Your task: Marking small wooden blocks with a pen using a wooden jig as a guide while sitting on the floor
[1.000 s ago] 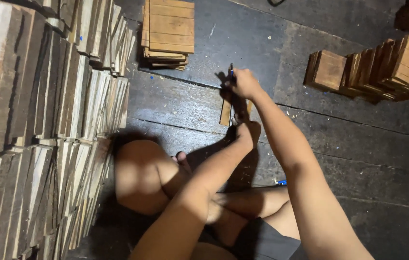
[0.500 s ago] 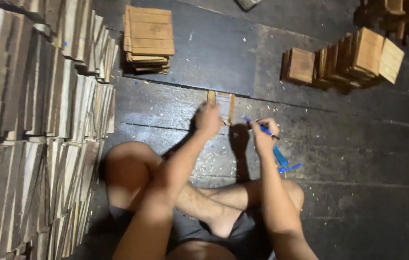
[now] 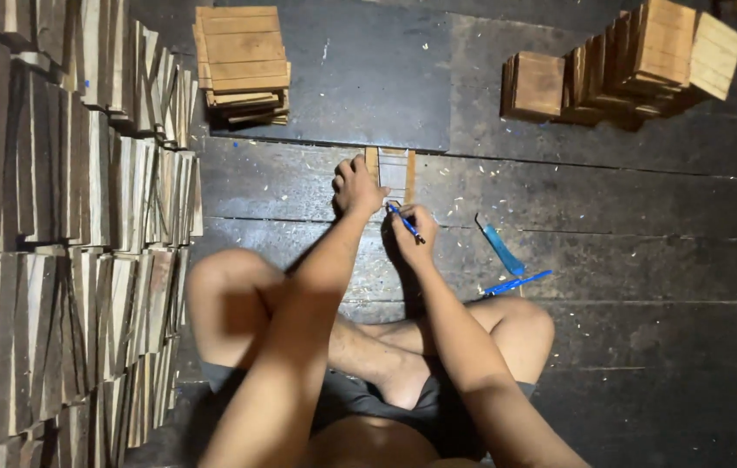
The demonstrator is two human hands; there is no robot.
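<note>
You sit cross-legged on a dark plank floor (image 3: 646, 260), viewed from above.

**Left hand.** Your left hand (image 3: 357, 186) rests knuckles-up on the floor, fingers curled and pressing against the left edge of a small wooden frame (image 3: 392, 172). It steadies the frame; it does not lift it.

**Right hand.** Your right hand (image 3: 414, 232) is closed around a blue pen (image 3: 405, 221), held in a writing grip. The pen tip points up and left toward the near end of the frame and appears to be at or just short of it; contact cannot be confirmed.

**Workpiece position.** The small wooden frame lies flat on the floor directly ahead of your shins, between the two hands, with two light side rails and thin cross slats.

**Surroundings.**
- A blue-handled tool (image 3: 498, 247) and a second blue stick-like item (image 3: 518, 282) lie on the floor just right of your right hand.
- A flat stack of wooden panels (image 3: 241, 61) sits further ahead, to the left.
- A row of wooden blocks (image 3: 620, 65) stands at upper right.
- Tall stacks of wooden pieces on edge (image 3: 65, 234) fill the left side.
</note>
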